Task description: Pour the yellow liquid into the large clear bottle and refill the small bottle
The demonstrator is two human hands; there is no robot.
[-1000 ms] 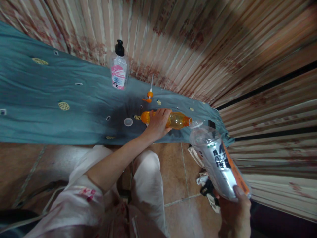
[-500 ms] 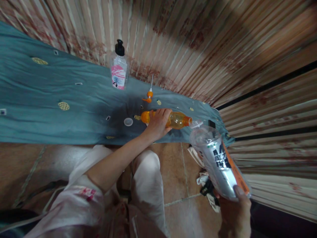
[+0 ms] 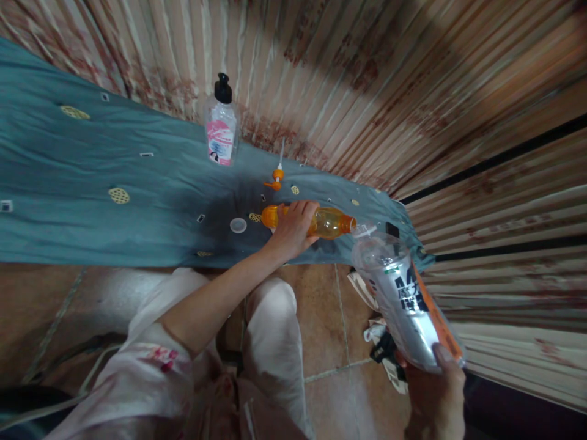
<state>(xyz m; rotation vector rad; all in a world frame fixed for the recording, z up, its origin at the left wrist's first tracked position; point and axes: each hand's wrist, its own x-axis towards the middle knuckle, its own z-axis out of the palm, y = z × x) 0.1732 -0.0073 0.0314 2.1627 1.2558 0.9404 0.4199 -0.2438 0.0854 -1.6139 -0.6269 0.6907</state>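
Fingers (image 3: pixel 308 211) of our left hand (image 3: pixel 290 233) are clasping the orange bottle (image 3: pixel 332 222); with our right hand (image 3: pixel 435 388) we are gripping the clear bottle (image 3: pixel 406 302) just right of it; whether the two are touching we cannot tell.

Glossy plastic, matt cloth (image 3: pixel 160 177)
Left hand (image 3: pixel 293 229): smooth, see-through orange bottle (image 3: pixel 330 222), creased cloth beneath. Right hand (image 3: pixel 435 391): clear plastic bottle (image 3: pixel 408 299), its label (image 3: pixel 415 311) metallic-shiny.

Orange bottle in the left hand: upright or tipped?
Tipped. The left hand holds the orange bottle on its side, roughly level, neck pointing toward the silver-labelled bottle in the right hand.
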